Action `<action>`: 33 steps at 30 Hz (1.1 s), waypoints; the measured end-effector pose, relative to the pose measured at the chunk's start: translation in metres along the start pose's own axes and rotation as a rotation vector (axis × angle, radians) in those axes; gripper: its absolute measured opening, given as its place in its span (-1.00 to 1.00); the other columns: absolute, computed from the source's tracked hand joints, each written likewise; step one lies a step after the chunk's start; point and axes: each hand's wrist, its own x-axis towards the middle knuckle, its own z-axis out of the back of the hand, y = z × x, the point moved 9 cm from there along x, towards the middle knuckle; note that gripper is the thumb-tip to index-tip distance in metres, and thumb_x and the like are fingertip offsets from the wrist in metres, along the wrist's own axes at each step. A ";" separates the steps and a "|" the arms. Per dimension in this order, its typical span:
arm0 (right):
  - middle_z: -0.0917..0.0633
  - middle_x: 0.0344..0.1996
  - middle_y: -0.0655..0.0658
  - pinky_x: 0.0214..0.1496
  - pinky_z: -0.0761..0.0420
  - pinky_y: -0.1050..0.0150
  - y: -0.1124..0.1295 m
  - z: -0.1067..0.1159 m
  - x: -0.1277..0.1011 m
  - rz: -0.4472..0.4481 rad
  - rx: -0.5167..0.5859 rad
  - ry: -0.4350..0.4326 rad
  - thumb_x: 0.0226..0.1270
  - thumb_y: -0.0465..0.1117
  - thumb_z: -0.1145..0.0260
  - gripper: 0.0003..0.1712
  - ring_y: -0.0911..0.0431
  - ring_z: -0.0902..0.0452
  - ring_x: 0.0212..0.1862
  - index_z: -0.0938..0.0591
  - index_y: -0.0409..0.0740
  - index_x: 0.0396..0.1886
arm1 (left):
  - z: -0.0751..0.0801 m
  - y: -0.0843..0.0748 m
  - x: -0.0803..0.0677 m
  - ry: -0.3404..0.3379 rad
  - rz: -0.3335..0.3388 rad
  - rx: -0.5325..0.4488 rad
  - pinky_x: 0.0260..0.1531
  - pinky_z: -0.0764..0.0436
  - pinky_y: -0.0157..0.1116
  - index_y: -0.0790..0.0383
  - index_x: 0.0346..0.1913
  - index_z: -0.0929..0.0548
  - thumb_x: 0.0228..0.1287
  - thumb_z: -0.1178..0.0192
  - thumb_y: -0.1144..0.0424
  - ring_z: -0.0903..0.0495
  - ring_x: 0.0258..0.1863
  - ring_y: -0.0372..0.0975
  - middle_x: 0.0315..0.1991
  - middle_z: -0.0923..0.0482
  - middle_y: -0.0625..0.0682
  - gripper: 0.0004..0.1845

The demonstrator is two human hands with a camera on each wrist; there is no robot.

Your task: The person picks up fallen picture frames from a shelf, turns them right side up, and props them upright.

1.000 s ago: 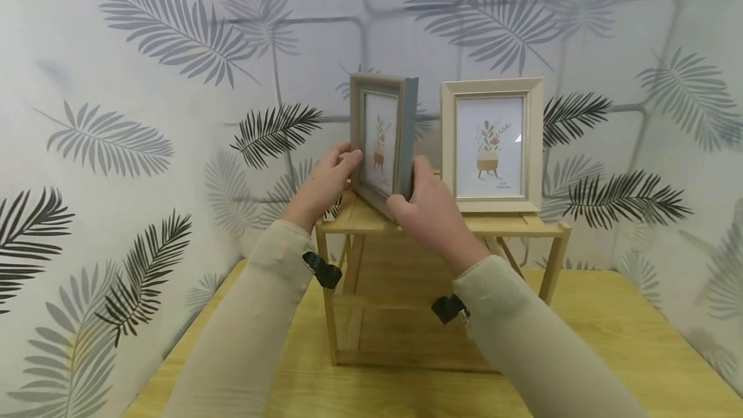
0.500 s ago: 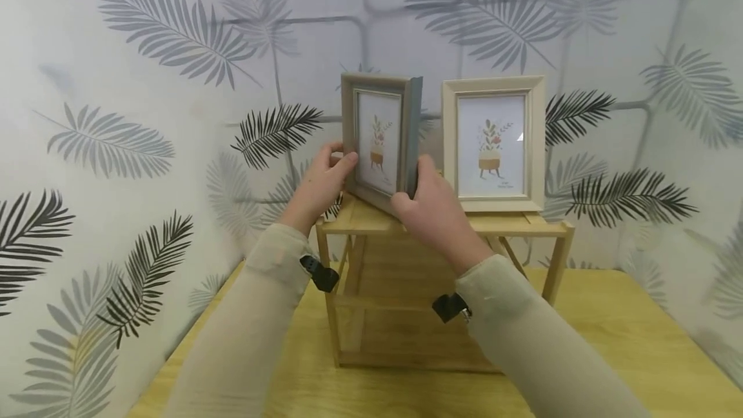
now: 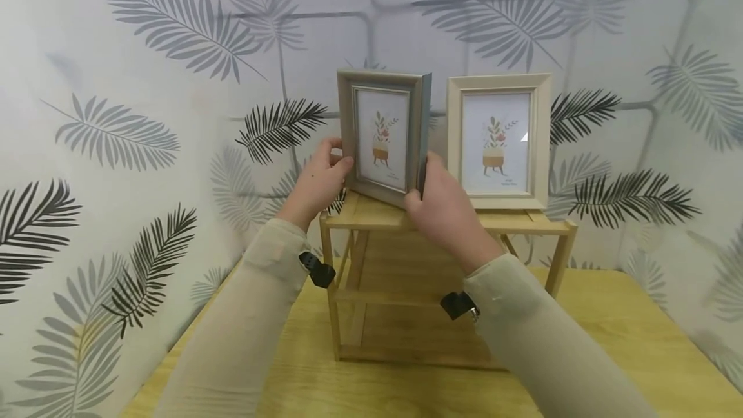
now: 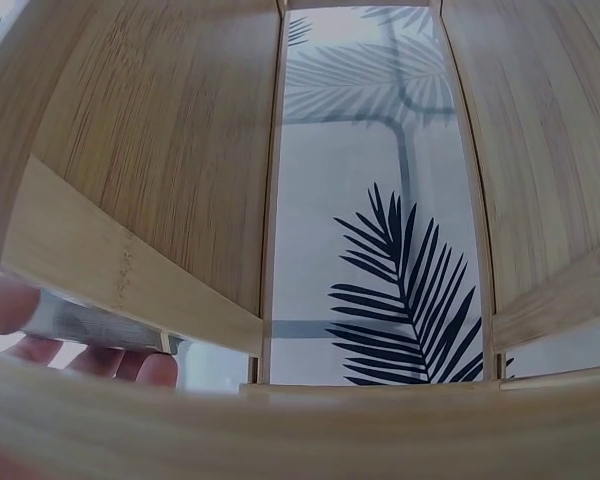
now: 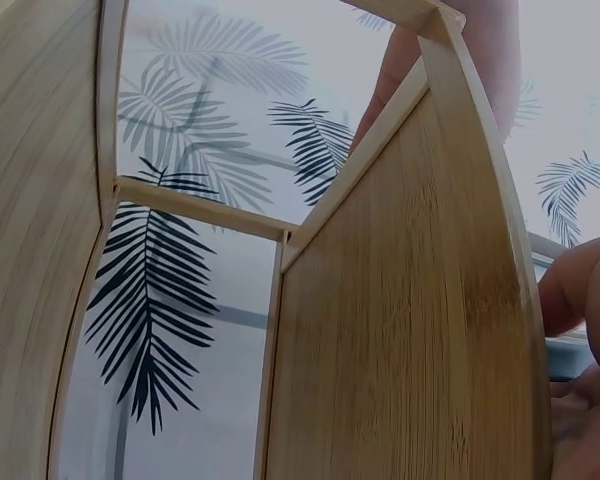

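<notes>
A grey-brown picture frame [image 3: 381, 137] with bluish sides stands on the top board of a wooden shelf rack [image 3: 371, 211], turned at an angle. My left hand [image 3: 319, 179] pinches its left edge, thumb in front and fingers behind. Lower on the right side, my right hand [image 3: 444, 211] grips the edge with the thumb at the front corner. In the left wrist view, fingertips [image 4: 100, 360] show against the frame beyond the rack's boards. Part of the right hand [image 5: 590, 310] appears at the right of the right wrist view. A cream picture frame [image 3: 455, 140] stands upright to the right, facing forward.
The rack stands on a yellow wood-grain table [image 3: 383, 392], with lower boards [image 3: 406, 334] under its top. Behind it is a pale wall [image 3: 203, 115] with a leaf pattern. The rack's right leg [image 3: 560, 257] lies beyond my right forearm.
Between both hands, the grey-brown frame has turned so its picture faces more toward the front. Its right edge and my right hand moved slightly right. The cream frame keeps its place on the rack.
</notes>
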 end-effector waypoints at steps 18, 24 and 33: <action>-0.27 0.47 -0.42 -0.44 -0.55 0.11 0.004 0.004 -0.008 0.107 -0.105 -0.100 0.46 -0.29 -0.12 -0.02 -0.02 -0.47 -0.49 0.26 -0.28 0.63 | 0.009 -0.005 -0.008 -0.040 -0.038 0.183 0.06 -0.55 0.00 0.06 0.54 -0.15 0.63 0.05 0.04 -0.56 0.07 -0.05 0.20 -0.51 0.14 -0.44; -0.27 0.41 -0.43 -0.64 -0.49 0.25 0.007 0.012 -0.013 0.182 -0.187 -0.193 0.46 -0.29 -0.19 -0.04 0.06 -0.36 -0.64 0.16 -0.27 0.63 | 0.008 -0.011 -0.011 -0.051 -0.053 0.219 0.06 -0.56 0.00 0.08 0.51 -0.17 0.63 0.04 0.07 -0.57 0.09 -0.04 0.18 -0.52 0.14 -0.48; -0.49 0.12 -0.40 -0.42 -0.65 0.19 0.019 0.021 -0.023 0.356 -0.356 -0.341 0.38 -0.28 -0.33 -0.13 -0.03 -0.51 -0.37 -0.13 -0.42 0.55 | 0.011 -0.014 -0.013 -0.070 -0.066 0.258 0.02 -0.57 -0.01 0.11 0.42 -0.22 0.62 0.01 0.09 -0.59 0.03 -0.02 0.13 -0.56 0.16 -0.54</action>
